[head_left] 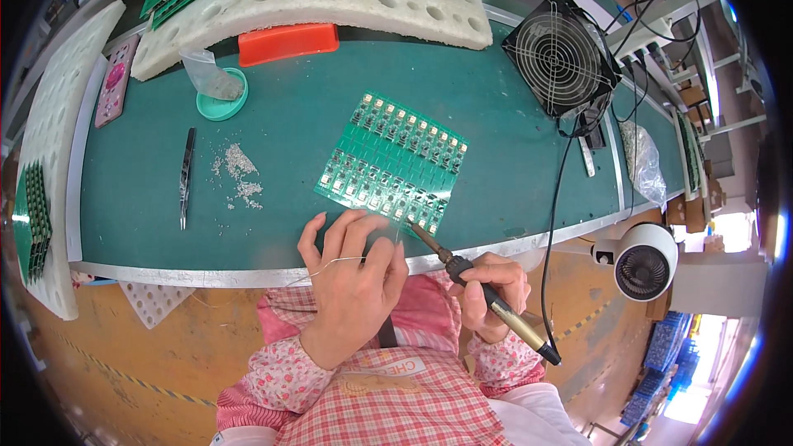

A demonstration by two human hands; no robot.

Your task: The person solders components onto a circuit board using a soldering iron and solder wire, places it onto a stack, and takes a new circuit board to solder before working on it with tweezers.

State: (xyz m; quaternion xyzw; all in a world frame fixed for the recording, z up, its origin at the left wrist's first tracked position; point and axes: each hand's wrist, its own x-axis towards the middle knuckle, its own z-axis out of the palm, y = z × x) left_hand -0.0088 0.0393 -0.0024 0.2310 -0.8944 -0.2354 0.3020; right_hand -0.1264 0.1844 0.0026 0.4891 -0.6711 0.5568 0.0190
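the circuit board panel (392, 161) lies flat on the green bench top (289, 144), a broad sheet whose rows of small parts slant from ten o'clock down toward four. the left hand (355, 281) is the nearer one: its fingertips come up to the panel's lower edge, at about six to seven o'clock of the panel's middle, and the panel lies from that hand between twelve and one. its thumb and forefinger are together on a thin wire (337, 261), which trails back over the hand; the other fingers are loosely spread. the right hand (496, 297) sits farther off, past the bench edge, with the panel at about eleven o'clock from it. that hand is wrapped round the handle of a soldering iron (459, 268), whose long axis runs from between ten and eleven at the tip to between four and five at the cord end. so the tip crosses the panel's edge at about five o'clock, over its lower row; whether tip and wire touch there is too fine to tell. from the panel, a scatter of tiny pale parts (241, 173) lies at nine o'clock, with tweezers (187, 177) beyond it, and a black fan (557, 58) stands at two.
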